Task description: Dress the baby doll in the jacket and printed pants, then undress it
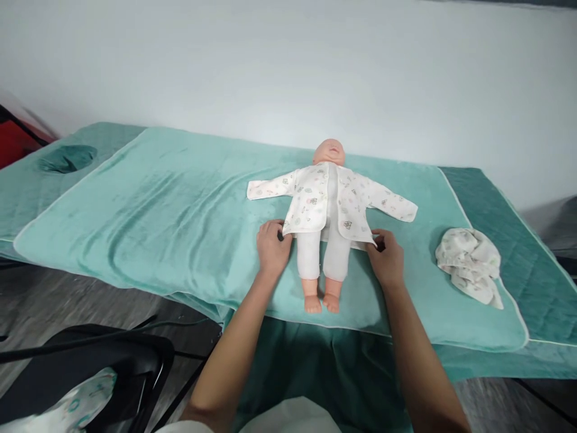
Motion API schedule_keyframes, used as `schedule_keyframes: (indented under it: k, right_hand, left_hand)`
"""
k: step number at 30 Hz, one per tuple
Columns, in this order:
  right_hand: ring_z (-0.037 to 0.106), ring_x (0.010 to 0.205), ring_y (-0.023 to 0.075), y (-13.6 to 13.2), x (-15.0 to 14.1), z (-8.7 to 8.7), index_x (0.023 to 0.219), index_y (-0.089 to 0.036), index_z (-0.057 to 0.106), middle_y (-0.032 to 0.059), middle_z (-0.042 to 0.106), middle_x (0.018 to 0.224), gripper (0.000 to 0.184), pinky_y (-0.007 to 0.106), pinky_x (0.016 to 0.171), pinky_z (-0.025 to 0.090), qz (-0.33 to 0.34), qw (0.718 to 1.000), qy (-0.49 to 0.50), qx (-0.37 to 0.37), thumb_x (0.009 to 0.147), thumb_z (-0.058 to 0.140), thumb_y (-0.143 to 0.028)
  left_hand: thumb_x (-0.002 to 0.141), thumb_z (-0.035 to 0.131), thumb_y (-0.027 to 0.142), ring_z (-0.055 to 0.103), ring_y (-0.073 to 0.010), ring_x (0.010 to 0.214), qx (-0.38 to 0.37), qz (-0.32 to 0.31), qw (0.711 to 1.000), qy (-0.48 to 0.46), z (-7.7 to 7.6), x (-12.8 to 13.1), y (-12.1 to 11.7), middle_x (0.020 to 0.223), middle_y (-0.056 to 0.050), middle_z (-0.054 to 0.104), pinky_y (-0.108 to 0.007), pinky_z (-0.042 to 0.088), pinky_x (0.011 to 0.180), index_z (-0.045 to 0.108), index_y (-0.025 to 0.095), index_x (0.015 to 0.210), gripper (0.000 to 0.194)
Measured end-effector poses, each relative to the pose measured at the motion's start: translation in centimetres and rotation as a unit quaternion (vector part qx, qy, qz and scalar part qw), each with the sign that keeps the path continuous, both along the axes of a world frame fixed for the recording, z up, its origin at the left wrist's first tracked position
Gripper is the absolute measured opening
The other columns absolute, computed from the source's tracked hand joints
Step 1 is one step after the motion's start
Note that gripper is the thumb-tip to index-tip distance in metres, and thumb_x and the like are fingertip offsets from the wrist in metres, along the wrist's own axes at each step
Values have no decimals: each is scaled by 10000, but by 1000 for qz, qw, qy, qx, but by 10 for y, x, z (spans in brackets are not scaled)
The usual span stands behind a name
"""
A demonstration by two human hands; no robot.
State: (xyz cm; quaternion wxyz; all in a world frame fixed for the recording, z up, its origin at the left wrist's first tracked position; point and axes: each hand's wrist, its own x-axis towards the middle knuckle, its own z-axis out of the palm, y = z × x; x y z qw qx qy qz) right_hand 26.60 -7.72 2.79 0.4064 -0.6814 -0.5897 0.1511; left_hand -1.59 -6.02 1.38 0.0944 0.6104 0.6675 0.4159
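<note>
One doll (332,195): it is lying face up on the blanket (135,198), head toward the plain pale wall (270,72), feet toward the person; a smooth, rounded head and glossy feet are showing beyond a white, soft-looking body and plump tube-shaped legs.
Jacket (311,195): thin white cloth with a small scattered print is covering the doll's chest, its front hanging open down the middle and its sleeves spreading flat to both sides (whether arms are filling them, I cannot tell).
Left hand (273,245): thumb and fingers are curling into a narrow pinch on the jacket's lower corner, beside the doll's leg.
Right hand (386,255): it is pinching the opposite lower corner just as narrowly, drawing the hem into a point.
Crumpled cloth (469,258): a white printed bundle is sitting well apart, all soft folds.
Bed (509,240): quilted green fabric is showing beyond the plush, lightly rippled blanket, with a round hole (67,158) sinking into one end.
Chair (112,349): its black seat is bearing a printed cloth (88,397).
</note>
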Motion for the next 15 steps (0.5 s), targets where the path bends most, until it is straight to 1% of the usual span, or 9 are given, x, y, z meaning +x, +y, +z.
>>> schedule_keyframes:
  k: [3,5,7,9,11,13,15]
  right_hand:
    - [492,634,167,-3,2,-1,1122,-197,649,-37,530,679,363,301,637,412,0,1000,-12,7,790,590,-328]
    - [515,654,176,-3,1,-2,1148,-201,640,-24,555,710,373,314,651,430,-1,1000,-30,1,800,577,-319]
    - [553,706,193,-2,1,-4,1184,-204,626,13,612,814,395,344,687,472,7,998,-54,16,806,567,-301]
    - [604,847,229,-1,0,-6,1242,-203,606,84,644,1020,439,393,751,522,30,994,-76,68,812,561,-274]
    - [605,1082,284,0,-1,-8,1304,-205,586,145,603,1233,474,460,869,546,63,984,-99,131,833,552,-244]
    - [544,1265,319,-1,-2,-7,1357,-223,571,163,558,1357,485,526,998,514,92,972,-124,176,873,538,-223]
    - [520,1328,326,0,-5,-5,1400,-252,556,157,545,1420,490,568,1071,471,111,961,-143,209,912,529,-217]
  left_hand:
    - [842,581,179,612,-268,1037,-3,8,1000,25,-1,0,-1,1058,-73,714,-436,458,924,504,231,784,109]
    - [853,583,198,610,-283,1036,-11,15,999,50,-1,2,-1,1052,-82,710,-448,452,919,510,232,801,96]
    - [847,588,191,611,-291,1057,-15,21,998,54,-1,3,-1,1091,-85,700,-453,454,918,521,231,843,79]
    - [828,577,145,607,-284,1118,-5,12,999,39,-1,3,-2,1170,-87,675,-447,466,939,534,229,929,138]
    - [826,549,109,584,-261,1205,26,-14,999,19,-1,2,-3,1250,-95,633,-433,475,990,542,226,1043,247]
    - [868,530,129,568,-235,1241,62,-48,997,7,-3,1,-3,1271,-102,606,-415,477,1033,550,224,1115,265]
    - [926,514,187,582,-221,1203,80,-74,994,15,-4,1,-4,1229,-98,615,-400,486,1031,580,225,1102,192]
